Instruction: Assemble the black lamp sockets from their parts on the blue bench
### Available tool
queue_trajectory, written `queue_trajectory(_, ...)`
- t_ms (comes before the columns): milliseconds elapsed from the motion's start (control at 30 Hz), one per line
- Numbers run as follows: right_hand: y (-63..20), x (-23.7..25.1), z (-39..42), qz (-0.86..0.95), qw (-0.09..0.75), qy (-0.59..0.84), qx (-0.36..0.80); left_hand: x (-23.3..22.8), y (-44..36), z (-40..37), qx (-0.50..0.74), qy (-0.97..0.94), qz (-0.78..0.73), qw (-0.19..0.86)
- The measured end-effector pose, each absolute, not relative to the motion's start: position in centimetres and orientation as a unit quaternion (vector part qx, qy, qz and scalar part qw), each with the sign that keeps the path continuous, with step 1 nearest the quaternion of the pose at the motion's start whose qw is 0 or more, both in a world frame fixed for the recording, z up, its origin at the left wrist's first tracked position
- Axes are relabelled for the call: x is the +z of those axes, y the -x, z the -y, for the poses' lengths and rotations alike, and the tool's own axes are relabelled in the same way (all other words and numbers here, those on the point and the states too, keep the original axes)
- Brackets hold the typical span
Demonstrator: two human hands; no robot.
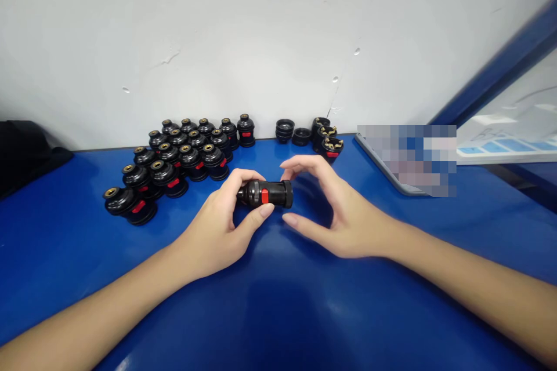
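Both forearms reached in over the blue table [278, 313]. The left hand [217, 232] held a black socket [266, 193] lying on its side just above the tabletop, fingers curled over its narrow end and thumb pressed up beneath, near the red switch [265, 196]. The right hand [343, 214] cupped around the socket's wide ribbed collar, fingers and thumb spread apart; the fingertips seemed only to brush the collar, though real contact could not be told. The socket looked like hard moulded plastic: light, stiff, somewhat smooth on the body, and best gripped at the ribbed collar or around the narrow neck, clear of the switch. Farther back on the left stood a cluster of like sockets [178, 159] in rows, upright with brass tops. Near the wall [261, 23] sat loose black rings [285, 129] and a few open socket parts [328, 138]. A dark cloth [26, 151] lay at far left.
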State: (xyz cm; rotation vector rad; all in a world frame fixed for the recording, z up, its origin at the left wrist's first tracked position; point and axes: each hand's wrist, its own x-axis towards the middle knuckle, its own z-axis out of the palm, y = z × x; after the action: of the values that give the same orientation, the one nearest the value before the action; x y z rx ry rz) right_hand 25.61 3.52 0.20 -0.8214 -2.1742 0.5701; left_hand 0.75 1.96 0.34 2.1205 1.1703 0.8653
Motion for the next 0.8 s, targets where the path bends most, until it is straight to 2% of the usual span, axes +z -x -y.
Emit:
queue_trajectory(133,-25.62,0.18,-3.57,0.834,0.353,0.338,0.255,0.1,-0.68,-2.1,0.332,-0.789,-0.427,0.29)
queue_trajectory(267,-25.58,-0.03,-3.73,0.836,0.378,0.323,0.232,-0.01,-0.65,-2.18,0.339,-0.787,-0.425,0.293)
queue_trajectory(800,-25.53,0.03,-3.89,0.846,0.359,0.347,0.187,0.01,-0.6,-2.22,0.344,-0.784,-0.421,0.3)
